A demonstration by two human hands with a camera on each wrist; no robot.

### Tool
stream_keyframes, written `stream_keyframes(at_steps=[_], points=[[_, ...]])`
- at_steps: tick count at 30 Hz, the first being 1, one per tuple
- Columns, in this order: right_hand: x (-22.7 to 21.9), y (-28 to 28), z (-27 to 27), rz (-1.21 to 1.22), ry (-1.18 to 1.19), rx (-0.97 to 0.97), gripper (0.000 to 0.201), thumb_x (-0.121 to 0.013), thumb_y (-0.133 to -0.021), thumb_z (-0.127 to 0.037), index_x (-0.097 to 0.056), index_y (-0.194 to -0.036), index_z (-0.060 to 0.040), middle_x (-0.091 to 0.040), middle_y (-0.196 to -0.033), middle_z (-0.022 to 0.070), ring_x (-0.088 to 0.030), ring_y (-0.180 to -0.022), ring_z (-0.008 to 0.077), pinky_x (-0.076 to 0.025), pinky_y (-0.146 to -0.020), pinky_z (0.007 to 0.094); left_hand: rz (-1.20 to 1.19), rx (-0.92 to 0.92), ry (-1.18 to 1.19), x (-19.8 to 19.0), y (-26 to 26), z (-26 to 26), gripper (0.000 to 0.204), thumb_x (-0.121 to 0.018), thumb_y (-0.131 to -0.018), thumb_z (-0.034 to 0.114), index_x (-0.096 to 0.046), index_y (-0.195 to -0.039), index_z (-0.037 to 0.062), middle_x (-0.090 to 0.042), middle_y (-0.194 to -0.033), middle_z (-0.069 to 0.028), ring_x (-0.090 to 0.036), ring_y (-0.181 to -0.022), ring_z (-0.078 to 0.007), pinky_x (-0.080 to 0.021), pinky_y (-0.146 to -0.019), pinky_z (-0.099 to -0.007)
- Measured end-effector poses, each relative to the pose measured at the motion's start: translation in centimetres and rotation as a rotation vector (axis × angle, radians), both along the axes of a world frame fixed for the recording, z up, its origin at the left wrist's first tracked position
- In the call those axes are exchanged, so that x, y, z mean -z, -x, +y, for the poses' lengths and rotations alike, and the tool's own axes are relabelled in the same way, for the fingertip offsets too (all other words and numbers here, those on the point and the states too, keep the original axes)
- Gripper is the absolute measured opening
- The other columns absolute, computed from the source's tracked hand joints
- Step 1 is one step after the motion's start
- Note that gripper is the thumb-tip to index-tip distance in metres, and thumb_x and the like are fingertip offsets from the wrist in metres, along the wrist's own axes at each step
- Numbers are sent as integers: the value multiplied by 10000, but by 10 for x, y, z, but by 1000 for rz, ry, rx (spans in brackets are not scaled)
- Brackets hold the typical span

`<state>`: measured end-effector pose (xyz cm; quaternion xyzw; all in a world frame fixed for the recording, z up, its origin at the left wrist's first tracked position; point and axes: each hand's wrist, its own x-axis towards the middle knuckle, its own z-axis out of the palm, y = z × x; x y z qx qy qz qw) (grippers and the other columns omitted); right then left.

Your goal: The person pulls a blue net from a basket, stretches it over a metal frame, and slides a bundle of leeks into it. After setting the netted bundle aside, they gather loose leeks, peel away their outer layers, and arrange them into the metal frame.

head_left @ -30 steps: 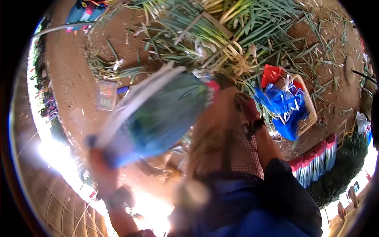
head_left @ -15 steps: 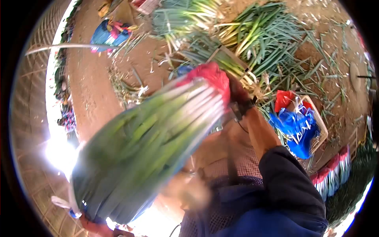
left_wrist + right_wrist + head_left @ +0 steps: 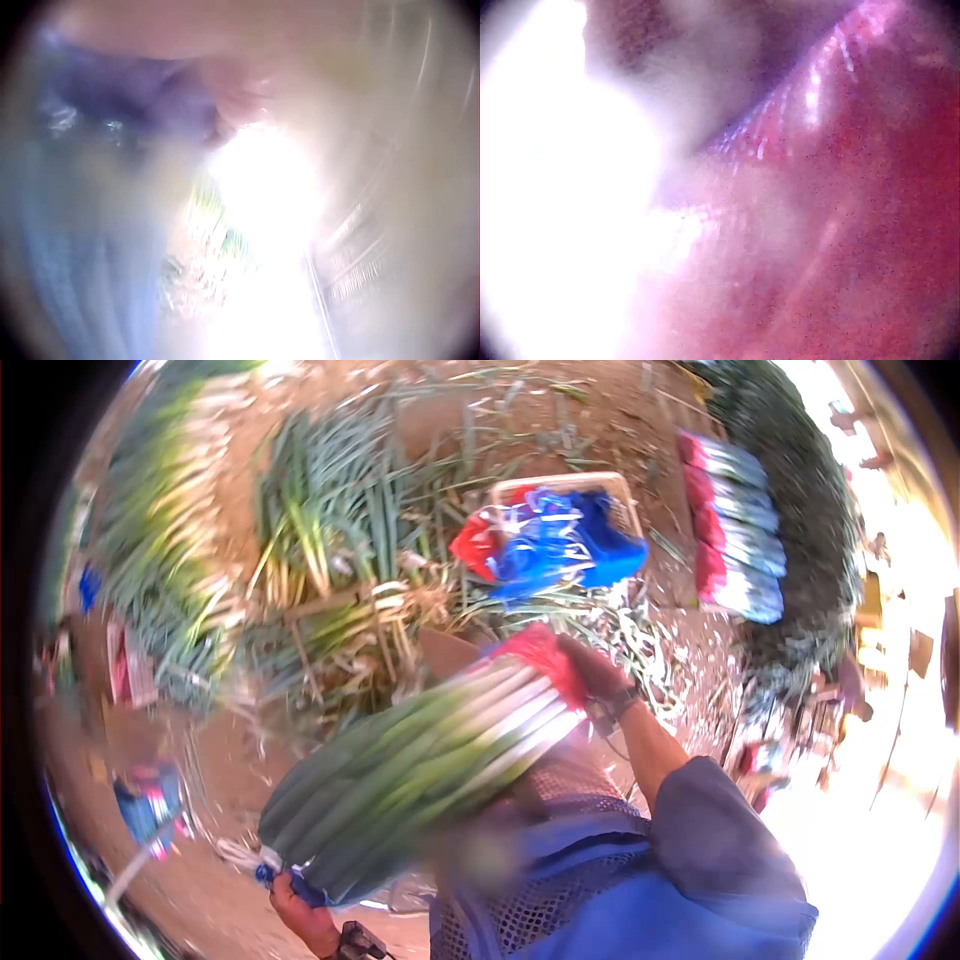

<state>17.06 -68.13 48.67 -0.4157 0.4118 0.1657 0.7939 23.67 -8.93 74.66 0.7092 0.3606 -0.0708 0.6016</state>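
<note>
A long clear plastic bag of leeks (image 3: 430, 760) lies slantwise across the person's front in the head view. Its white stems point to the red end (image 3: 548, 660), its green tops to the lower left. The left hand (image 3: 303, 918) grips the gathered blue end (image 3: 308, 890), where pale ties stick out. At the red end the right hand (image 3: 597, 672) holds the bag, its fingers largely hidden behind the plastic. Blurred blue plastic (image 3: 142, 97) shows under the left hand in the left wrist view. Red plastic (image 3: 855, 240) fills much of the right wrist view.
A basket (image 3: 560, 482) of blue and red bags stands ahead. Loose leeks (image 3: 340, 500) and a long row of leeks (image 3: 180, 510) lie on the dirt floor at left. Packed leek bags (image 3: 735, 525) line up at right beside a dark green heap (image 3: 790, 470). A blue bundle (image 3: 150, 805) sits at left.
The bag has swung from the left onto the person's front. The right hand, earlier off the bag near the lap, now holds its red end. The head view has turned to the right.
</note>
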Motion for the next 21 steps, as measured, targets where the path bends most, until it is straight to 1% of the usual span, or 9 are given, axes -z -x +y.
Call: stream_keyframes(at_steps=[3,4,8,11,12,15,16,19,21], points=[[6,89,-33,-63,97,139,552,-549,-1029,-457,-542,-1382,-33,-600,-1369,116,-564,-1256,214,-425,-1115,318,15,105,12,17,-62,-59,193,-588,-905,137,-686,-876,-26,-625,-893,-21,-599,-834,-146,-488,-752,-307],[-103,57,-6,-256,-315,376,532,-573,-1007,-476,-539,-1343,-66,-628,-1314,118,-596,-1198,263,-441,-1097,387,6,197,-22,6,-74,-93,182,-598,-889,118,-687,-894,-41,-638,-887,-37,-609,-830,-152,-497,-755,-310],[-106,137,-35,-210,-453,637,491,-573,-1009,-440,-517,-1321,-65,-629,-1296,118,-591,-1182,299,-436,-1089,440,-60,396,30,20,-113,-163,181,-598,-883,113,-687,-900,-45,-653,-898,-49,-616,-831,-156,-502,-755,-319],[-98,185,-43,-286,350,264,607,-433,-1034,-395,-382,-1478,17,-498,-1470,153,-492,-1299,289,-367,-1147,406,-58,503,-37,31,-133,-205,177,-635,-868,117,-703,-933,-32,-634,-900,-60,-593,-836,-179,-479,-764,-327],[7,235,-60,-219,511,152,553,-493,-994,-349,-465,-1393,33,-560,-1322,161,-502,-1226,273,-378,-1113,383,-103,778,-264,42,-139,-203,226,-628,-888,151,-707,-969,-44,-614,-915,-97,-580,-862,-204,-477,-779,-356],[-39,216,-63,-372,831,158,512,-463,-1039,-381,-550,-1336,27,-635,-1217,60,-584,-1079,182,-476,-975,349,-119,899,-337,35,-148,-251,258,-615,-908,176,-708,-1015,-40,-602,-943,-127,-571,-895,-213,-474,-783,-381],[58,268,-69,0,684,256,598,-579,-976,-474,-618,-1266,47,-659,-1142,66,-612,-986,170,-513,-869,323,-63,712,-250,35,-150,-272,262,-625,-889,178,-694,-951,-67,-602,-972,-112,-568,-913,-210,-473,-789,-382],[34,222,-99,134,361,532,661,-662,-906,-545,-674,-1186,54,-680,-1101,89,-627,-913,169,-529,-796,308,-118,611,-301,23,-160,-318,269,-622,-873,181,-660,-862,-85,-600,-959,-95,-579,-890,-196,-480,-786,-354],[103,214,-124,-100,656,314,653,-653,-921,-531,-669,-1204,57,-687,-1126,75,-616,-980,157,-505,-871,306,-178,573,-240,-3,-165,-353,251,-617,-861,184,-632,-789,-56,-586,-868,-42,-570,-789,-164,-475,-710,-317]])
